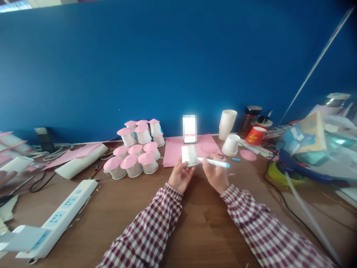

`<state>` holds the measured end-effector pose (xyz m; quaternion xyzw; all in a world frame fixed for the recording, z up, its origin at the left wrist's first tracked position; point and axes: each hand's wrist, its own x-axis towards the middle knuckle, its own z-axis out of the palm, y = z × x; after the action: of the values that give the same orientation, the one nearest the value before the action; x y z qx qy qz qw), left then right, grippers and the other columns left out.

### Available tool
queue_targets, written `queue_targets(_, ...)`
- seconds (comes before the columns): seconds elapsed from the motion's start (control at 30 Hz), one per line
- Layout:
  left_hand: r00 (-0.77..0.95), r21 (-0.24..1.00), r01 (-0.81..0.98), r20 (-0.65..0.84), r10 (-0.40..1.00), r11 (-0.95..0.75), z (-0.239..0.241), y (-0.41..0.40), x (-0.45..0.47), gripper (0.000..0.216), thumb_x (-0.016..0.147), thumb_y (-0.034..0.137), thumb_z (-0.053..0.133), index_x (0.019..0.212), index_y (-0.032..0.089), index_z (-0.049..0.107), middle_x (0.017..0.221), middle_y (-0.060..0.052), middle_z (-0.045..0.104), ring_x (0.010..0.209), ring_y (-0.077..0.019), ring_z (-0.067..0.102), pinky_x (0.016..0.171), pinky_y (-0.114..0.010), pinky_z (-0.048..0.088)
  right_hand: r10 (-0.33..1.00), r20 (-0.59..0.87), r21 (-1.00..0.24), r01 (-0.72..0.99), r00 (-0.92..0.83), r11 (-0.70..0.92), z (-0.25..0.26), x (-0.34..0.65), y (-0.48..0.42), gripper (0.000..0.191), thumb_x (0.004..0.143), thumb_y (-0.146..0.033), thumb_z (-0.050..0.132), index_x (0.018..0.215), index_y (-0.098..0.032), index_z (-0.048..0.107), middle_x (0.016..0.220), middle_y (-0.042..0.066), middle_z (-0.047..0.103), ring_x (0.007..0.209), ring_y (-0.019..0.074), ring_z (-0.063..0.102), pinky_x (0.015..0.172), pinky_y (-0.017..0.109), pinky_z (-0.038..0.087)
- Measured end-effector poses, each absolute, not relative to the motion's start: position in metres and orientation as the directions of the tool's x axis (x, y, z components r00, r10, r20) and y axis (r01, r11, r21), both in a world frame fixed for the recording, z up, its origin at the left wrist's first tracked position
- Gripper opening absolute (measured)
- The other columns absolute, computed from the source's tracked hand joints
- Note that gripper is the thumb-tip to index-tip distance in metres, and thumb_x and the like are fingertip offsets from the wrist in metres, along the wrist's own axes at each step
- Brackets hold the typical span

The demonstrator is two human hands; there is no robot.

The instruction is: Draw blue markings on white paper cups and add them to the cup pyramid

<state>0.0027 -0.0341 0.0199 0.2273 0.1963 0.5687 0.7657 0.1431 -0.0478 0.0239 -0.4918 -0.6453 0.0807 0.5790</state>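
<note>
Above the pink sheet's (pixel 174 149) near edge on the desk (pixel 203 227), the left hand (pixel 180 176) holds a cup (pixel 189 153) between thumb and fingers; the right hand (pixel 216 175) is closed round a pen (pixel 216 162), its tip at the cup, contact unclear. Just right lies a blue cap (pixel 236 159). Pink-roofed cups (pixel 131 165) stand left of the sheet; a cup stack (pixel 227 124) stands by the desk's far edge.
</note>
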Motion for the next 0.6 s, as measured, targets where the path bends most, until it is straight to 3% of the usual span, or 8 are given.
queue_targets(0.6,0.282,0.558,-0.786,-0.057,0.958,0.265,0.018,-0.0332,0.0019,0.039,0.078,0.011,0.055,0.115,0.02,0.052,0.101,-0.004,0.066,0.088,-0.0116,0.061,0.081,-0.024,0.049,0.711,0.684,-0.665,0.541,0.163,0.515,0.0257,0.1432,-0.0466,0.009,0.084,-0.028,0.051,0.081,-0.019,0.051,0.069,0.0,0.059,0.057,0.0124,0.056,0.054,0.024,0.047)
